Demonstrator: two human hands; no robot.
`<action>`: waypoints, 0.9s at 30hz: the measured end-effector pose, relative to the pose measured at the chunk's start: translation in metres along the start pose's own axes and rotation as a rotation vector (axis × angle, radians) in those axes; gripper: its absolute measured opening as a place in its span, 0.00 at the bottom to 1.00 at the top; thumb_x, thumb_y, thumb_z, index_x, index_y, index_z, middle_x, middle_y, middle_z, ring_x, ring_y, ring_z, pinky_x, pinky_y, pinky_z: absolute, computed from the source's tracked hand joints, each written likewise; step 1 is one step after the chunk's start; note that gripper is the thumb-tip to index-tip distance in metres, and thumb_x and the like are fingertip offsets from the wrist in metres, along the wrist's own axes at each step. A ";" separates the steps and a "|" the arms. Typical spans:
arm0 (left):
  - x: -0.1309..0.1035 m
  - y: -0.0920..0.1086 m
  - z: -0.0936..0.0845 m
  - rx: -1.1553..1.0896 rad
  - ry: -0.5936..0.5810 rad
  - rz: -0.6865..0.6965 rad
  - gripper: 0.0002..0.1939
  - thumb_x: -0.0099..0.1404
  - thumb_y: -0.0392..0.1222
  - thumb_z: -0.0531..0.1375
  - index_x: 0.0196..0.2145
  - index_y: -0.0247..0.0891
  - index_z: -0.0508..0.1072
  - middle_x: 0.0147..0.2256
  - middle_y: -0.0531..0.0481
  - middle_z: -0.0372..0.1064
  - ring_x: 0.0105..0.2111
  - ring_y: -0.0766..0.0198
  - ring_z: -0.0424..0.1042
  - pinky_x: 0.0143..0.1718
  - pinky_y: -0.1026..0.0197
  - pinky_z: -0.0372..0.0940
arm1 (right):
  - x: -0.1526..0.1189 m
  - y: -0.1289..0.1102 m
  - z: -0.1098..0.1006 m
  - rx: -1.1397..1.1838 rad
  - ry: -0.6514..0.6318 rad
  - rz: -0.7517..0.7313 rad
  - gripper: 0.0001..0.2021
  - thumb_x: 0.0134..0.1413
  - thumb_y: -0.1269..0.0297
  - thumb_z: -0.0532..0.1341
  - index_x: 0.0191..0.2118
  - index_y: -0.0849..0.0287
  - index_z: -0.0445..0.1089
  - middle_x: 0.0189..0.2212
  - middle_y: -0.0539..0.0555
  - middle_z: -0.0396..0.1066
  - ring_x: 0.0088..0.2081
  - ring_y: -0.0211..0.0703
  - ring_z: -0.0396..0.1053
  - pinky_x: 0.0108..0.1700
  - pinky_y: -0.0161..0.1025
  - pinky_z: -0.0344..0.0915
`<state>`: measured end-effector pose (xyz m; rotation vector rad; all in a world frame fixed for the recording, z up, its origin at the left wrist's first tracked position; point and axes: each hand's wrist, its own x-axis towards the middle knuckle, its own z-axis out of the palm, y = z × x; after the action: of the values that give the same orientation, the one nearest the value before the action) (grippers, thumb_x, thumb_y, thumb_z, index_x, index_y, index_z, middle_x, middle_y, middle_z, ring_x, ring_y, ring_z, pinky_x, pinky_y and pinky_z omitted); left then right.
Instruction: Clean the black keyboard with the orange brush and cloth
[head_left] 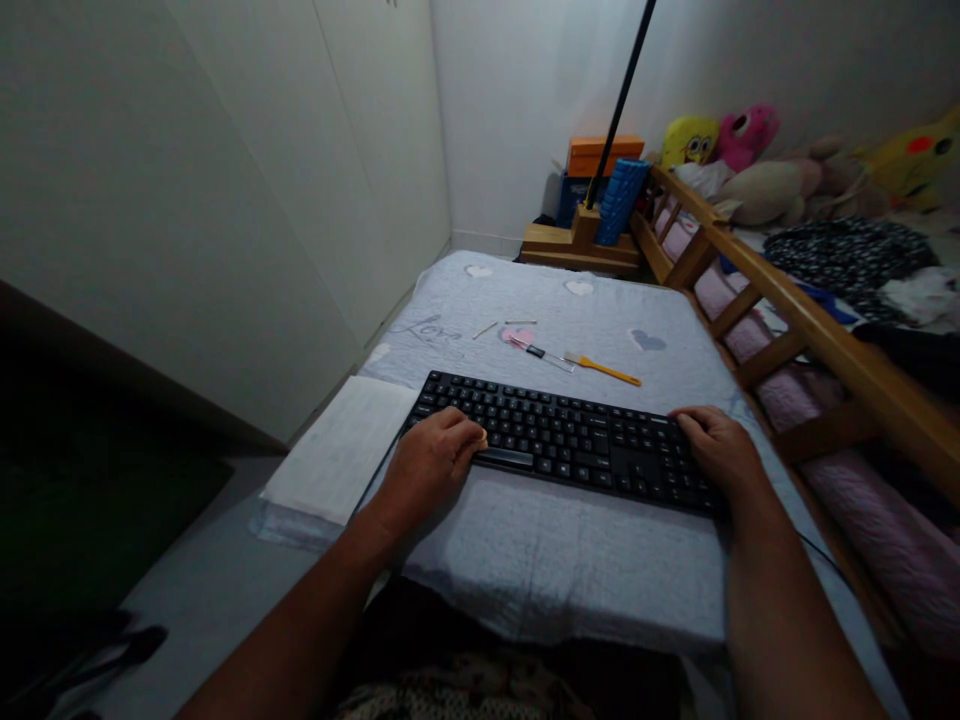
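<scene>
A black keyboard [555, 435] lies across the cloth-covered surface. At its left part, my left hand [442, 450] is closed, fingertips bunched together just left of the space bar. A small pale bit shows at those fingertips, too small to name. My right hand [716, 450] grips the keyboard's right end, thumb on top and the other fingers mostly hidden. Beyond the keyboard lie a yellow-handled brush [611, 371], a wire tool with a black middle, perhaps a keycap puller [535, 351], and two thin cotton swabs [520, 322].
A white sheet [341, 440] lies left of the keyboard. The patterned cloth [577, 580] covers the table. A wooden bed rail [817, 310] runs along the right, with stuffed toys behind it. A lamp base [581, 240] stands at the back; pale cabinet doors [300, 180] rise at left.
</scene>
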<state>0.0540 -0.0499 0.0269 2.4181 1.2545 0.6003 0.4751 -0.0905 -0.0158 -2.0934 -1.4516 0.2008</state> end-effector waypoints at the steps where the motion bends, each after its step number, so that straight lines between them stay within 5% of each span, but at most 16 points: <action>1: -0.001 -0.003 -0.002 -0.002 0.006 -0.008 0.09 0.71 0.39 0.57 0.36 0.39 0.77 0.36 0.49 0.70 0.36 0.63 0.71 0.38 0.61 0.64 | 0.000 0.000 0.000 0.001 0.003 -0.004 0.16 0.53 0.56 0.53 0.33 0.57 0.77 0.39 0.59 0.78 0.44 0.52 0.73 0.52 0.46 0.66; 12: -0.011 -0.032 -0.024 0.046 0.026 -0.126 0.07 0.69 0.41 0.58 0.36 0.40 0.77 0.37 0.49 0.71 0.37 0.61 0.72 0.38 0.60 0.63 | 0.000 0.001 0.000 -0.003 0.001 -0.002 0.17 0.54 0.55 0.54 0.34 0.57 0.77 0.39 0.59 0.78 0.44 0.52 0.73 0.53 0.46 0.65; 27: -0.015 -0.045 -0.040 0.270 0.009 -0.225 0.10 0.69 0.43 0.56 0.37 0.40 0.77 0.38 0.47 0.72 0.36 0.61 0.71 0.36 0.60 0.61 | 0.000 0.000 -0.001 -0.017 -0.016 0.007 0.17 0.54 0.55 0.53 0.34 0.57 0.77 0.40 0.59 0.78 0.45 0.53 0.73 0.54 0.48 0.65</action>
<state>-0.0051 -0.0328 0.0356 2.4329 1.6777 0.3998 0.4753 -0.0906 -0.0150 -2.1149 -1.4606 0.2087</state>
